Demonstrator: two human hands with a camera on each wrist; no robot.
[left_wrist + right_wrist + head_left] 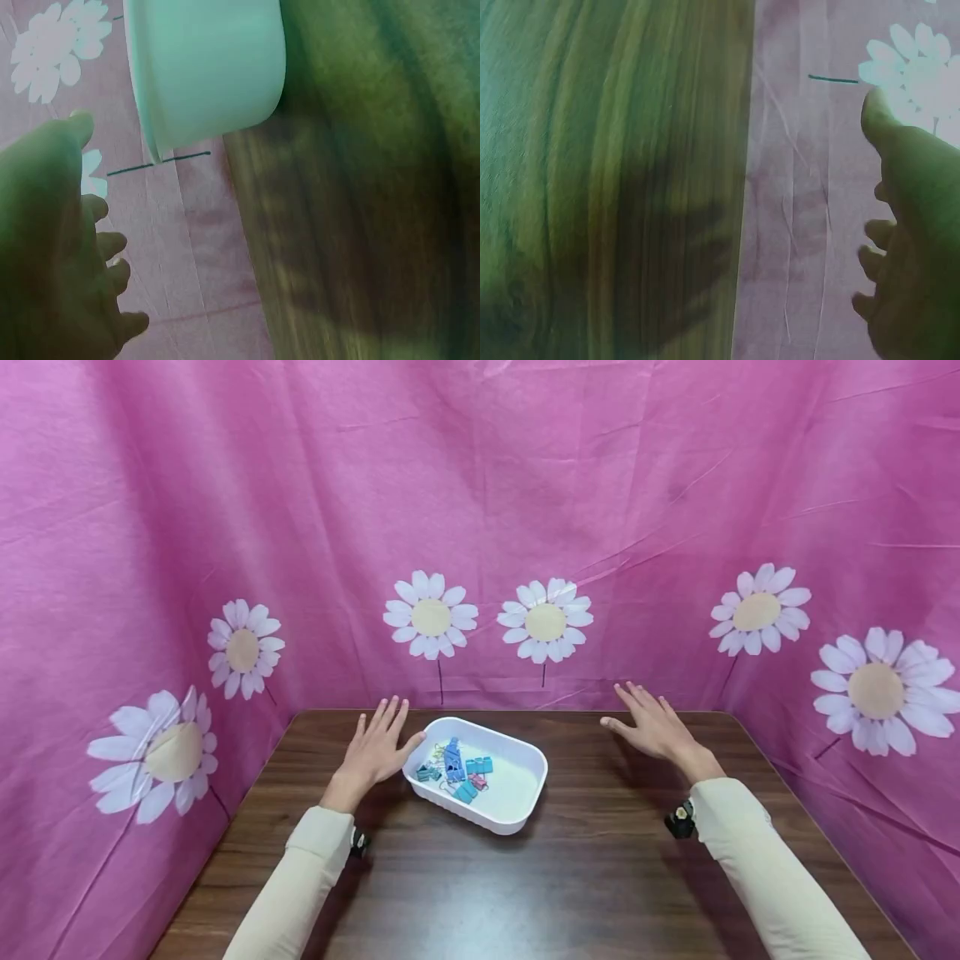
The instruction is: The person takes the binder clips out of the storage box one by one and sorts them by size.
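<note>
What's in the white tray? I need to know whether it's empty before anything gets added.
Not empty: the white tray holds several binder clips bunched at its left end.

Cream long sleeves (303, 868) on both arms; small black wrist-mounted cameras (680, 819); bare hands (375, 749).

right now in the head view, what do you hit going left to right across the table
left hand → white tray holding binder clips → bare stretch of wooden table → right hand
</note>
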